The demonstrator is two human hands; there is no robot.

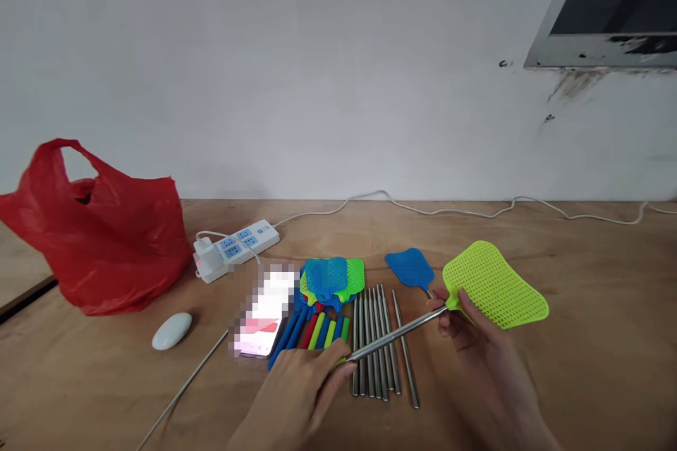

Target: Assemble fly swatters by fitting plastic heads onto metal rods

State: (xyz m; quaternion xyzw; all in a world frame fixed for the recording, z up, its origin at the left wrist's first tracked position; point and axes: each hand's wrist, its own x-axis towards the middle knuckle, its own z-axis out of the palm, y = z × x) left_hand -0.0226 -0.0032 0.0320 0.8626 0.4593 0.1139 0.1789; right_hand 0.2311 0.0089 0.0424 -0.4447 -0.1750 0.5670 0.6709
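Observation:
A fly swatter with a yellow-green mesh head (491, 285) and a metal rod (399, 332) is held slanting between my two hands. My left hand (304, 384) is closed around its lower end, where a bit of green grip shows. At the neck of the head, the fingers of my right hand (484, 342) pinch the swatter. Beneath the rod lie several loose metal rods (376, 359), side by side. Coloured grips (312, 331) in blue, red and green lie beyond my left hand, with a pile of mesh heads (331, 278) behind them.
Another swatter with a blue head (411, 268) lies behind my right hand. To the left are a phone (264, 313), a white power strip (238, 250), a white oval object (172, 331) and a red plastic bag (116, 239). A cable (434, 211) runs along the wall.

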